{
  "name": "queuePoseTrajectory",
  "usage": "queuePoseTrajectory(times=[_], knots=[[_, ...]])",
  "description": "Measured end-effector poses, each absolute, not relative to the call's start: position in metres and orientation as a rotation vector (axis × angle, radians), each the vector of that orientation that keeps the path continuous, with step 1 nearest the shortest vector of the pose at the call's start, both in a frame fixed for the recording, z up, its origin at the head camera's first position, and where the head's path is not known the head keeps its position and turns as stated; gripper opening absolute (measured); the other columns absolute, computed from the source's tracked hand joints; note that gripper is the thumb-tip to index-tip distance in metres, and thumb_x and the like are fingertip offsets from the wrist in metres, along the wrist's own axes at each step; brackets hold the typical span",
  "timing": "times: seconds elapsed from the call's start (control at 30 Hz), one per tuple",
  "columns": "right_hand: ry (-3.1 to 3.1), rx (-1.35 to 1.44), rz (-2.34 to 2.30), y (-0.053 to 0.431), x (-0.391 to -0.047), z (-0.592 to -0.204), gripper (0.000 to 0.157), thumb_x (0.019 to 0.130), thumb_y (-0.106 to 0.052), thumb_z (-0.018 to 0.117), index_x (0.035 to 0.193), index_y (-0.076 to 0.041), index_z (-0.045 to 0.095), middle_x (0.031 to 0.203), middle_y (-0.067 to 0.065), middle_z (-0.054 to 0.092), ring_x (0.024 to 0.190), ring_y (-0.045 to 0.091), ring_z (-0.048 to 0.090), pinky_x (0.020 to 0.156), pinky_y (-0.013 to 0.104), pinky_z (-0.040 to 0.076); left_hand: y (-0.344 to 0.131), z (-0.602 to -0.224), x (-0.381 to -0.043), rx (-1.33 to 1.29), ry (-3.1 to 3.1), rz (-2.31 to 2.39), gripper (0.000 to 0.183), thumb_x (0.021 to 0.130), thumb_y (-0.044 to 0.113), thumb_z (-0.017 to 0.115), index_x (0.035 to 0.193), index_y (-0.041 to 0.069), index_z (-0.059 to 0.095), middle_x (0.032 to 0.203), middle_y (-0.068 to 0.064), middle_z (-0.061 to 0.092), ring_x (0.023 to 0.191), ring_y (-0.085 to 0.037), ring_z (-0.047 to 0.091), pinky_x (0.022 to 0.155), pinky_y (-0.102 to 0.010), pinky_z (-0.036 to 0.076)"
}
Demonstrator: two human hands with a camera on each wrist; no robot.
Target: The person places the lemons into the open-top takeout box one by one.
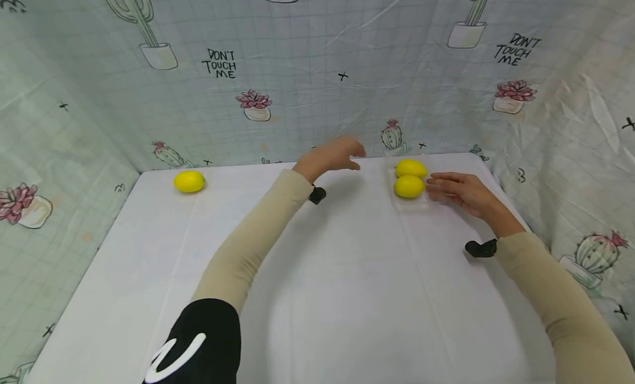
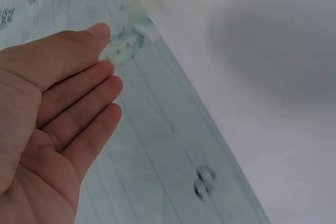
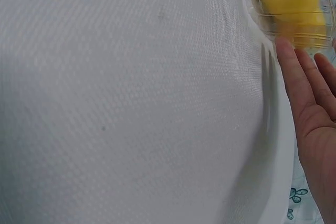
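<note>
Two yellow lemons, a rear lemon (image 1: 410, 168) and a front lemon (image 1: 409, 187), lie in a clear plastic container (image 1: 412, 205) at the back right of the table. My right hand (image 1: 458, 192) is at the container's right side, its fingertips right at the clear wall in the right wrist view. A third lemon (image 1: 189, 181) lies alone at the back left. My left hand (image 1: 333, 155) is over the table's back edge, left of the container, with nothing in it. Its fingers are relaxed and slightly bent, the palm showing in the left wrist view.
A white table (image 1: 347, 296) carries all of this. Behind it and at both sides hangs a pale cloth (image 1: 297, 53) printed with cacti and lettering. Black wrist cameras are strapped below both hands, and the left sleeve has a black part (image 1: 218, 334) near the elbow.
</note>
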State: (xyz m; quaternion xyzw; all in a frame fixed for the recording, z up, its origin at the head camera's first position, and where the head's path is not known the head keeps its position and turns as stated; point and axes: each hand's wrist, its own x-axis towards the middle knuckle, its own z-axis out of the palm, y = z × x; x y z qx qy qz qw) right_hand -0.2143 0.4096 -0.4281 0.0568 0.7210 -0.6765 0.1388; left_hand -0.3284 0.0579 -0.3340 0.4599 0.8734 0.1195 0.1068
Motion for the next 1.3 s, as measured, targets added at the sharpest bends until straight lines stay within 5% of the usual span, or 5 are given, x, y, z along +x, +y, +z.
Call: queuePoseTrajectory(times=[0.33,0.73,1.13,1.3], knots=[[2.111,0.138,-1.941,0.411,-0.207,-0.428,0.063,0.104,-0.022,0.06,0.154,0.004,0.033,0.14,0.002,0.06,0.114,0.008,0.067,0.095,0.029,0.056,-0.076,-0.353,-0.331,1.071,2.731,0.415,0.034,0.096,0.016,0.073,0.126,0.001,0.07,0.126,-0.015,0.068,0.119,-0.031,0.062,0.103,-0.043,0.051],[2.1,0.109,-1.976,0.408,-0.206,-0.431,0.059,0.105,-0.017,0.058,0.152,0.01,0.033,0.127,-0.006,0.067,0.111,0.009,0.069,0.092,0.028,0.057,-0.22,-0.376,-0.322,0.613,2.921,0.336,0.044,0.096,0.017,0.071,0.136,0.0,0.061,0.136,-0.024,0.061,0.122,-0.043,0.058,0.098,-0.059,0.05],[2.11,0.116,-1.963,0.41,-0.209,-0.428,0.062,0.104,-0.02,0.06,0.152,0.008,0.035,0.134,-0.001,0.064,0.112,0.01,0.069,0.095,0.032,0.056,-0.299,-0.385,-0.333,0.387,2.989,0.292,0.061,0.096,0.028,0.071,0.146,0.0,0.047,0.15,-0.032,0.041,0.132,-0.053,0.039,0.102,-0.073,0.038],[2.103,0.114,-1.966,0.411,-0.211,-0.428,0.06,0.104,-0.019,0.059,0.152,0.007,0.035,0.139,0.003,0.062,0.113,0.012,0.069,0.095,0.033,0.056,-0.306,-0.382,-0.34,0.392,2.924,0.381,0.06,0.097,0.028,0.07,0.141,-0.006,0.05,0.141,-0.034,0.049,0.12,-0.049,0.047,0.104,-0.068,0.039]])
